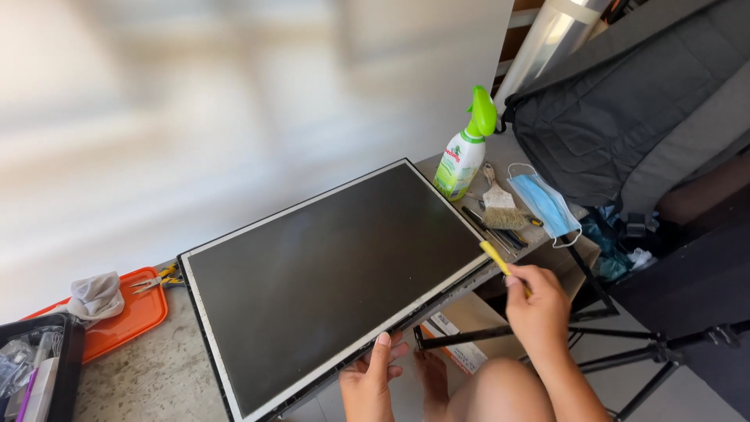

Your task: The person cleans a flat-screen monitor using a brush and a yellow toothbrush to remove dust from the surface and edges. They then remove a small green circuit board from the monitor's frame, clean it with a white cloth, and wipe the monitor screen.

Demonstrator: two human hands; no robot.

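A large flat display panel [328,273] with a dark face and a pale metal border lies on a speckled stone counter [156,375]. My left hand [371,379] holds the panel's near edge, thumb on top and fingers underneath. My right hand [537,305] grips a yellow-handled tool [494,255], its tip set against the panel's right near corner.
A spray bottle with a green trigger [466,148], a paintbrush [498,199], a blue face mask [544,205] and dark tools [492,228] sit at the counter's right end. An orange tray [129,316] with a cloth [95,295] and pliers [156,280] lies left. A black tripod [625,348] and a grey seat [641,109] stand right.
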